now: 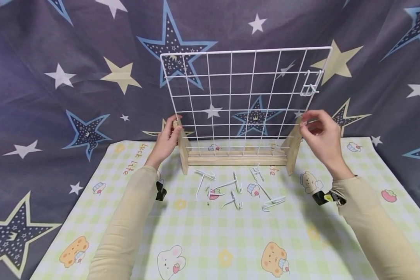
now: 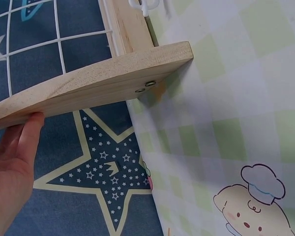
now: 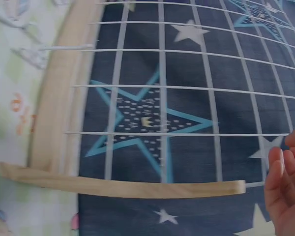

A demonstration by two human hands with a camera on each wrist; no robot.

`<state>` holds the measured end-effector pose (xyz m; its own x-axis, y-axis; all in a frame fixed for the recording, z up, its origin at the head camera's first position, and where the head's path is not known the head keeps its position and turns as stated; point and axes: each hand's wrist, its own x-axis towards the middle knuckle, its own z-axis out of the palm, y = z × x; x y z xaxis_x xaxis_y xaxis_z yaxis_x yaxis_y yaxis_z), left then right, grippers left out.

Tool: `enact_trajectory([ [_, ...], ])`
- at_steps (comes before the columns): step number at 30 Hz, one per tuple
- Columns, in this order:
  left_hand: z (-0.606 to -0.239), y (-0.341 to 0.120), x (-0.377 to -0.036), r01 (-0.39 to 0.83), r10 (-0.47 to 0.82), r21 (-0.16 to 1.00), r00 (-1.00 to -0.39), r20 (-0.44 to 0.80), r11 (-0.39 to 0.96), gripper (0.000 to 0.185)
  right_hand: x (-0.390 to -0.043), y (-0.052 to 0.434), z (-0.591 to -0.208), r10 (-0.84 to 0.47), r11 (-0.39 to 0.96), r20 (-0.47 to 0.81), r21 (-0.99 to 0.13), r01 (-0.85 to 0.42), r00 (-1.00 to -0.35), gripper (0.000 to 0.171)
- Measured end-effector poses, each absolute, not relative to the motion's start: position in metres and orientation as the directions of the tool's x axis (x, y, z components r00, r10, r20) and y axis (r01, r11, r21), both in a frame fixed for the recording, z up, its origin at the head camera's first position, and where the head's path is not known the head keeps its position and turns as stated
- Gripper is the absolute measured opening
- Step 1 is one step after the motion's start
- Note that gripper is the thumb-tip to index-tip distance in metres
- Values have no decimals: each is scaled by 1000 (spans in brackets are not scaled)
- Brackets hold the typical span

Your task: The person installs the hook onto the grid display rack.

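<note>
A white wire grid panel [image 1: 231,93] stands upright in a wooden stand [image 1: 238,160] with two side legs. My left hand [image 1: 167,138] grips the top of the left wooden leg [image 2: 88,91]; one fingertip touches its outer face in the left wrist view. At the opposite side, my right hand [image 1: 322,134] pinches the panel's edge by the top of the right leg [image 3: 137,188], its fingertips [image 3: 275,156] overlapping the edge wire. A white wire hook [image 1: 308,87] hangs near the panel's upper right corner. Several loose white hooks [image 1: 236,200] lie before the stand.
A checked tablecloth [image 1: 203,237] with cartoon prints covers the table. Behind the panel hangs a dark cloth [image 1: 91,70] printed with stars. Dark wrist gear [image 1: 329,197] shows at both sleeves. The table's far edge runs just behind the stand.
</note>
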<state>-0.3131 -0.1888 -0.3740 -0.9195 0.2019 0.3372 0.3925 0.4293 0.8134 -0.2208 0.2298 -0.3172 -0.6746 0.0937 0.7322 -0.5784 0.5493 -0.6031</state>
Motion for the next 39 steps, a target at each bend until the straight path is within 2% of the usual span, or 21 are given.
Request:
enact_trajectory([
  [6, -374, -190, -313, 393, 194, 809, -919, 342, 437, 44, -235, 244, -352, -4, 578, 690, -590, -564, -724, 24],
  [13, -375, -192, -313, 386, 188, 810, -923, 337, 441, 43, -231, 241, -375, -140, 588, 623, -573, -571, -769, 27],
  [23, -375, -191, -311, 379, 185, 818, -925, 331, 432, 43, -220, 234, -416, -350, 547, 389, -653, -523, -852, 27],
  [27, -374, -189, -311, 381, 187, 818, -925, 332, 431, 43, -214, 233, -426, -426, 531, 307, -676, -510, -851, 23],
  [34, -373, -187, -312, 382, 183, 812, -924, 335, 441, 43, -203, 236, -435, -588, 504, 140, -706, -497, -796, 11],
  [39, -373, -187, -312, 386, 186, 810, -923, 338, 442, 42, -197, 240, -438, -649, 501, 35, -731, -462, -760, 10],
])
